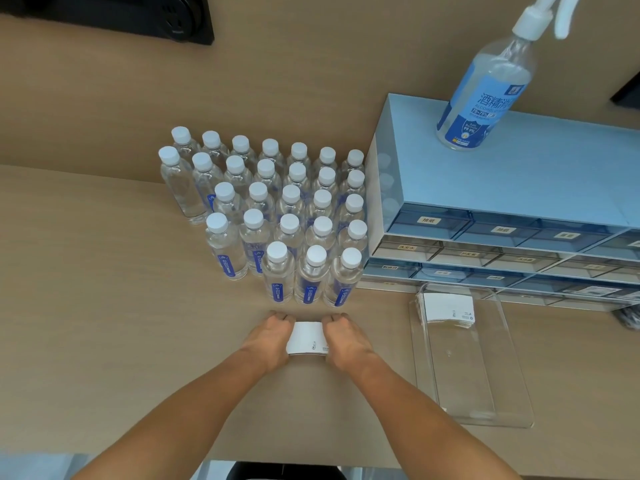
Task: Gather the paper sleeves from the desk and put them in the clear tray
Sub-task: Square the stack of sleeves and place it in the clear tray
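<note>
A small stack of white paper sleeves (307, 338) lies on the desk just in front of the bottles. My left hand (269, 337) presses against its left side and my right hand (343, 339) against its right side, so the stack is squeezed between them. To the right stands the clear tray (485, 393), long and rectangular. A second stack of white paper sleeves (446, 310) lies in the tray's far end.
Several rows of water bottles (277, 216) with white caps stand right behind my hands. A blue drawer organiser (502, 202) sits behind the tray, with a spray bottle (485, 88) on top. A black socket box (138, 15) is at the far left.
</note>
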A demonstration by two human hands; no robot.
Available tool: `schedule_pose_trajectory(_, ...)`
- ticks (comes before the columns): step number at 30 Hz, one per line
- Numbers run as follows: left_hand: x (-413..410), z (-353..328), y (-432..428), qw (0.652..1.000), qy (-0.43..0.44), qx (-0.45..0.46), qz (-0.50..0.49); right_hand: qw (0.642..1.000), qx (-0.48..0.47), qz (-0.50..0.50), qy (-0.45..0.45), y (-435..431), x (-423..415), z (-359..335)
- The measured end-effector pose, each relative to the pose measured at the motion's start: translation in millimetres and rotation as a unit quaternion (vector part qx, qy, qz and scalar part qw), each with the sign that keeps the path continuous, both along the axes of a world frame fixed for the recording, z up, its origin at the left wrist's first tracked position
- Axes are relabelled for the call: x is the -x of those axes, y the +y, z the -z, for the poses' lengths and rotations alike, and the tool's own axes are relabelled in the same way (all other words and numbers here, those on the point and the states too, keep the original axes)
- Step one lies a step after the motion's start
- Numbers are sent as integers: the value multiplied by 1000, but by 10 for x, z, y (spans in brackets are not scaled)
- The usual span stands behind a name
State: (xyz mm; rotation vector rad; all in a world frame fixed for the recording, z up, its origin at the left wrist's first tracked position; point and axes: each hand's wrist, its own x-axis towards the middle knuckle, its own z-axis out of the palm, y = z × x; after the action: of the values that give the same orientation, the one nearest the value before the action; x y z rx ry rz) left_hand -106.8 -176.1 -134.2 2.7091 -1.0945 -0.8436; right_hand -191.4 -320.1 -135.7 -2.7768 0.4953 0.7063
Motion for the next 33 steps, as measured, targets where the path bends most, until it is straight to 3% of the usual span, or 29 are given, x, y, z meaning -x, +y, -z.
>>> schedule_pose_trajectory(7,-14,-123,84,999,19,-36,-21,997,-71,31,25,-98,68,-109)
schedule_pose_trajectory(13,-277,-329,289,968,169,-75,-172,951,-207,222,50,-393,114,-321)
schedule_pose_trajectory(16,-275,-333,249,901,275,-1,-337,912,-219,346,39,-424,107,-330)
schedule_pose_trajectory(19,-176,-318,66,811,326,78,-480,870,-237,433,11,-303,83,-330)
schedule_pose_trajectory(21,-104,-314,-85,745,351,146,-549,853,-247,460,-6,-156,67,-318)
schedule_pose_trajectory(23,-17,-328,-217,716,361,174,-571,835,-266,481,-15,35,41,-289)
schedule_pose_trajectory(27,206,-299,-419,730,333,146,-578,793,-284,536,-57,327,6,-226)
schedule_pose_trajectory(29,266,-279,-432,749,293,123,-581,792,-277,539,-70,334,8,-215)
schedule_pose_trajectory(33,235,-275,-367,741,283,125,-596,795,-286,530,-75,267,26,-184)
